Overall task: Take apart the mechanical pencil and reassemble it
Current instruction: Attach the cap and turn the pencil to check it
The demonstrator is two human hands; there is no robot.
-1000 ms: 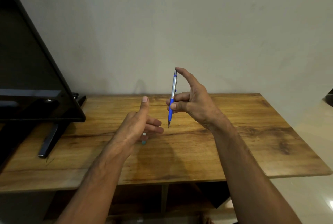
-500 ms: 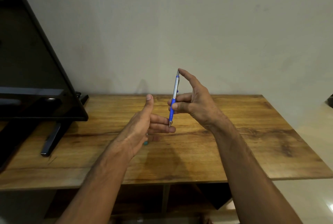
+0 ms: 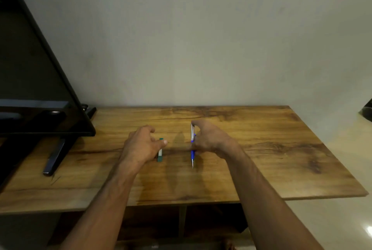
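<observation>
The mechanical pencil (image 3: 192, 149), silver barrel with a blue grip, lies low over the wooden table (image 3: 261, 149), tip pointing toward me. My right hand (image 3: 209, 139) is closed around its upper half, fingers hiding part of the barrel. My left hand (image 3: 142, 145) rests palm down on the table to the left, fingers loosely spread and holding nothing. A small green and white box (image 3: 160, 152) lies right beside its thumb, partly hidden by the hand.
A black television (image 3: 36, 88) on a dark stand foot (image 3: 54, 161) fills the left side of the table. A plain wall rises behind. The table's right edge drops to a pale floor (image 3: 342, 219).
Both hands have dropped from mid-air to the table. The pencil went from upright to low and nearly flat. My left hand moved away from the pencil's tip to beside the small box.
</observation>
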